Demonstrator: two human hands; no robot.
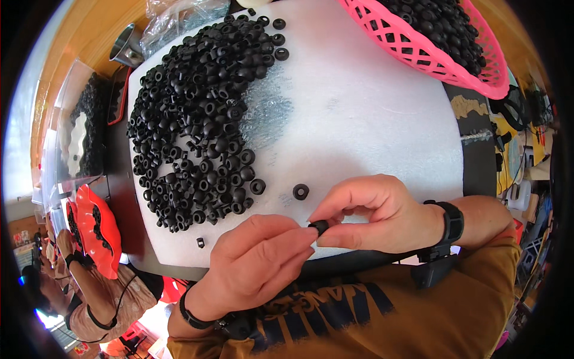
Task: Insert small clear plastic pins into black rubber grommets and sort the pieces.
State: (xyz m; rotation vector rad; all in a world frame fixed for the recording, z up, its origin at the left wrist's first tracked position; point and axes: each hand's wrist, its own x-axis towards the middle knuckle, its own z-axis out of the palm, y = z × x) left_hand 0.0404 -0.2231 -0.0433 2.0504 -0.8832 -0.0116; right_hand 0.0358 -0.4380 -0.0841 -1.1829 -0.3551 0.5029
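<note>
My right hand pinches a small round black part between thumb and fingertips, close to the near edge of the white foam sheet. From the left, my left hand is closed with its fingertips against the same part; whether a second small piece sits between those fingers is hidden. Just beyond my hands lies a single black ring-like part. A tiny black piece rests alone left of my left hand. On the left half of the sheet spreads a heap of black hollow round parts, mixed with smaller pieces.
A pink lattice basket of black round parts stands at the far right. Left are a clear bin, a red scalloped tray and a co-worker's arm. A metal cup and plastic bag sit far left.
</note>
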